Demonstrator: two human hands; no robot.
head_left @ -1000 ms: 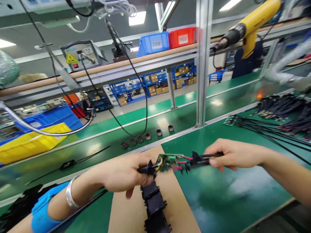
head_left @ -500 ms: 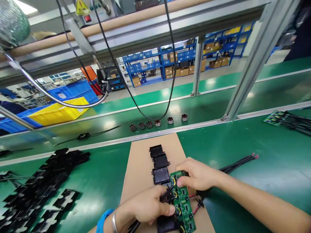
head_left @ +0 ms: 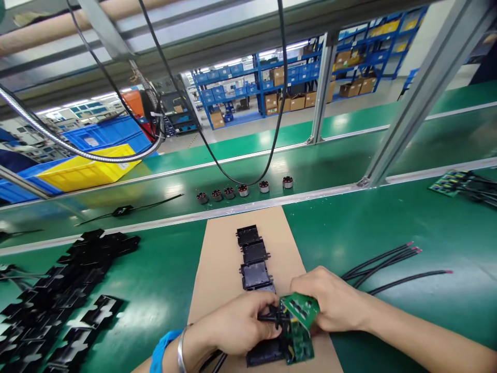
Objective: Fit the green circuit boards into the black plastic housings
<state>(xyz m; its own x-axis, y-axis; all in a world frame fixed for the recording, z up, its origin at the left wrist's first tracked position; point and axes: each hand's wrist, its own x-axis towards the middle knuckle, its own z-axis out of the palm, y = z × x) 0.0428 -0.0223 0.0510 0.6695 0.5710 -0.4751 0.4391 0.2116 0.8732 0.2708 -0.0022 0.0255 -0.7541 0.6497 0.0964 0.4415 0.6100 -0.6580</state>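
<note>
A green circuit board panel is held low over the cardboard sheet (head_left: 217,259). My right hand (head_left: 336,298) pinches its upper section (head_left: 301,308), which tilts at an angle to the lower section (head_left: 303,344). My left hand (head_left: 243,324), closed, grips black cables (head_left: 272,316) at the panel's left edge. Its fingers partly cover the joint between cables and board. Under and beyond my hands, several black plastic cases (head_left: 254,274) lie in a row on the cardboard. From beneath my right forearm, black cables with red ends (head_left: 388,264) stick out to the right.
More black cases (head_left: 85,280) are heaped at left. Several small round metal parts (head_left: 243,190) line the bench behind the metal rail (head_left: 322,198). Another circuit board with cables (head_left: 450,182) lies far right. A black cable loop (head_left: 281,93) hangs ahead, near an upright post (head_left: 411,98).
The panel was flat and facing up; its upper section is now bent away from the rest. My right hand has turned and moved slightly right and down. The cables at right have spread.
</note>
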